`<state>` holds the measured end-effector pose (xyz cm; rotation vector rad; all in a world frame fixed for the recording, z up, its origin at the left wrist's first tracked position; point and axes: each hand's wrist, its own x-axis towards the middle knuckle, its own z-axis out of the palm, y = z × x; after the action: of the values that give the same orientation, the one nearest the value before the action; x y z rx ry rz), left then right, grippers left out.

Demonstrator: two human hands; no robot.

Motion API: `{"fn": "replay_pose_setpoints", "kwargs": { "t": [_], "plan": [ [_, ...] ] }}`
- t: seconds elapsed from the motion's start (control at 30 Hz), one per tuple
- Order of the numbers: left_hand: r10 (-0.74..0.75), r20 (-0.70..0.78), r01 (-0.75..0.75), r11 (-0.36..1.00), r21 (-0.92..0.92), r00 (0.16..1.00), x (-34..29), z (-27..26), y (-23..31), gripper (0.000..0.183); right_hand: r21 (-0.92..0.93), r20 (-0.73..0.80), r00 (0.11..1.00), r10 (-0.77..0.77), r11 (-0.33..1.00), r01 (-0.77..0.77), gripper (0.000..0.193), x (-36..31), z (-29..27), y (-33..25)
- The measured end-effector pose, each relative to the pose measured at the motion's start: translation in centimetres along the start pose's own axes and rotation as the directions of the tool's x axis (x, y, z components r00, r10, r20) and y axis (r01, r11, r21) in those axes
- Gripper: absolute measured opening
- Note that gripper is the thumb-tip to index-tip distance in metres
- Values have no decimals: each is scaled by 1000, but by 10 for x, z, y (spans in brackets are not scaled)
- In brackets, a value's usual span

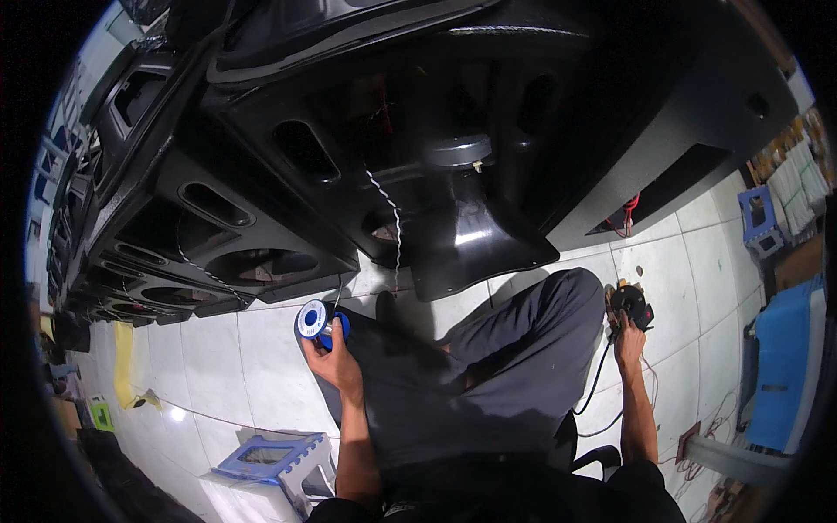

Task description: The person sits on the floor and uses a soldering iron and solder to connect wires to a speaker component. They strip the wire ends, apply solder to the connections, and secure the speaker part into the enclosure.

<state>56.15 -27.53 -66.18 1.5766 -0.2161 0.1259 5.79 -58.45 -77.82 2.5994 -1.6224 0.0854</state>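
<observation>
My left hand point(336, 359) is closed around a blue solder spool point(311, 320) with a white round label, held above my left knee. A thin strand of wire stands up from the spool. Out to the right, my right hand point(629, 338) is closed at a round black device point(628, 302) on the floor, with a black cord running down beside it. What exactly its fingers grip is too small to make out. In front of my legs stands a black speaker cabinet point(349, 205) with a flared glossy horn point(488, 240) and a twisted wire point(398, 222) hanging down.
More black cabinets point(157, 231) line up on the left. A blue-and-white step stool point(270, 458) stands at my lower left. On the right are a blue panel point(780, 375), a small blue stool point(760, 218) and loose thin wires point(711, 427) over white floor tiles.
</observation>
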Motion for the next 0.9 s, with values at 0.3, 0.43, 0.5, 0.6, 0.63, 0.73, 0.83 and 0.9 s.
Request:
{"fn": "replay_pose_setpoints", "kwargs": {
  "t": [0.3,0.43,0.5,0.6,0.63,0.73,0.83,0.9],
  "plan": [
    [29,-39,-24,991,129,999,-2,-1,4,37,209,70,987,143,966,-155,51,13,-77,-41],
    [78,-55,-67,981,183,995,0,0,1,36,484,-226,963,148,875,-21,33,31,-157,-114],
    [33,-74,-28,998,61,997,4,-1,-1,33,543,-411,907,87,823,167,24,37,-199,-169],
    [-148,-132,125,978,-167,980,25,-14,-7,27,375,-609,756,-240,753,541,33,45,-241,-243],
    [-217,-175,180,963,-202,960,36,-22,-9,25,326,-598,727,-337,727,605,38,47,-247,-260],
    [-315,-296,241,935,-259,902,65,-49,-20,31,275,-584,688,-431,692,667,50,59,-248,-304],
    [-570,-412,425,815,-394,711,82,-79,-58,38,238,-601,665,-444,694,679,65,75,-230,-323],
    [-759,-432,570,651,-500,488,85,-103,-100,41,214,-610,654,-446,702,679,62,81,-220,-327]
  ]
}}
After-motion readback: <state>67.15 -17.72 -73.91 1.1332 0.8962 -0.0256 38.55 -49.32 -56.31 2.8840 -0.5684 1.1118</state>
